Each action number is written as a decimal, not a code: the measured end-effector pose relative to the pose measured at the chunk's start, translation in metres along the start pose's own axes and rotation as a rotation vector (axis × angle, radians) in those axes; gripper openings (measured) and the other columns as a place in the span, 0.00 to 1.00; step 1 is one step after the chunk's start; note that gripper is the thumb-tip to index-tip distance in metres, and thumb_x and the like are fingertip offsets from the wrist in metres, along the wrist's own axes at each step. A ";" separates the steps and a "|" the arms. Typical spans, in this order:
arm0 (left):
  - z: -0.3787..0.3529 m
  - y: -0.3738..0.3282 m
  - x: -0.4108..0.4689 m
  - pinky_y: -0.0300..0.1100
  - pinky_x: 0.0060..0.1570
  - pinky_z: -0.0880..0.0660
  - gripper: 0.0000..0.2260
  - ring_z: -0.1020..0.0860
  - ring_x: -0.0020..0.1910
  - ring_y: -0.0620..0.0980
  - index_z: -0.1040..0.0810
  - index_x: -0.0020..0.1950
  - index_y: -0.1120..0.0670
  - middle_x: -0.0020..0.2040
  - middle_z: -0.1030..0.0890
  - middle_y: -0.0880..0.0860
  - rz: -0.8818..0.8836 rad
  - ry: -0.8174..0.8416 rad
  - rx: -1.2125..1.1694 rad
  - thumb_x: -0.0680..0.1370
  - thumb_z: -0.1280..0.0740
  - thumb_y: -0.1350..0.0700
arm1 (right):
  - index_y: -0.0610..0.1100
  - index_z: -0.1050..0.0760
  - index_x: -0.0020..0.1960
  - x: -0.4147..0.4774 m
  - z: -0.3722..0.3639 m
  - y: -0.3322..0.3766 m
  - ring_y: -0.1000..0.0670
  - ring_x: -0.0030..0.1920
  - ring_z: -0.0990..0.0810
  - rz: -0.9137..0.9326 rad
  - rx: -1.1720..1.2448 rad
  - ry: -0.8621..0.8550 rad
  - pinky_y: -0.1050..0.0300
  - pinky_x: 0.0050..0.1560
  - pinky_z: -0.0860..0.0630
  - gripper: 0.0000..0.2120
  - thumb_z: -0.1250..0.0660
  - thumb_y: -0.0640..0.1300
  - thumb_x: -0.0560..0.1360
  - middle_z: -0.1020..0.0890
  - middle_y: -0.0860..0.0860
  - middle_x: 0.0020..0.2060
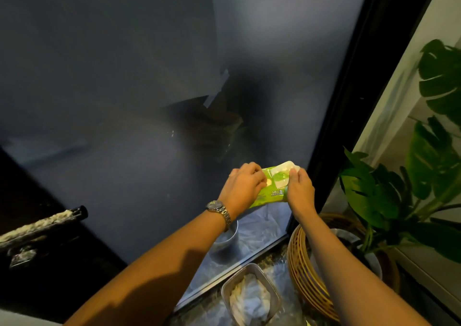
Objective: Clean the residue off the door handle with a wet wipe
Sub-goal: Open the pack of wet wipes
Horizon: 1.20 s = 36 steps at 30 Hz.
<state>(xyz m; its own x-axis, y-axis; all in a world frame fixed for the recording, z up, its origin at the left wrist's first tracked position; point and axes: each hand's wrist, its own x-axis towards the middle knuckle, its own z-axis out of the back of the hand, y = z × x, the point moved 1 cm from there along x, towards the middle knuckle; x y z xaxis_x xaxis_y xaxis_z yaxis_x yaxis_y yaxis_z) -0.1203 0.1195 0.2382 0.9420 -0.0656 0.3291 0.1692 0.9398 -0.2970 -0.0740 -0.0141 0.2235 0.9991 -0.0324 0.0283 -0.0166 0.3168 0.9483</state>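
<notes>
I have both hands on the green wipe pack (273,186) — my left hand (243,186) grips its left end, my right hand (300,189) pinches the white flap at the right. The door handle (42,223), crusted with pale residue, sits well apart at lower left. Yanking the flap could drag out several wipes — or tear it.
</notes>
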 end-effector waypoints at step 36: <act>0.009 -0.023 0.015 0.36 0.33 0.34 0.05 0.32 0.35 0.45 0.32 0.41 0.57 0.39 0.28 0.54 0.275 -0.147 -0.517 0.77 0.41 0.60 | 0.39 0.30 0.50 0.006 0.007 0.004 0.42 0.39 0.23 0.146 -0.103 -0.027 0.48 0.39 0.26 0.15 0.50 0.47 0.81 0.23 0.43 0.37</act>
<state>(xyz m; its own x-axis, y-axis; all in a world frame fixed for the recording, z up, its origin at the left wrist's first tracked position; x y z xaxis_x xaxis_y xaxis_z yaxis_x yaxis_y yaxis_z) -0.1123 0.0998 0.2576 0.9276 0.2384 0.2876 0.0785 0.6283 -0.7740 -0.0680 -0.0194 0.2301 0.9849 -0.0039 0.1731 -0.1559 0.4153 0.8962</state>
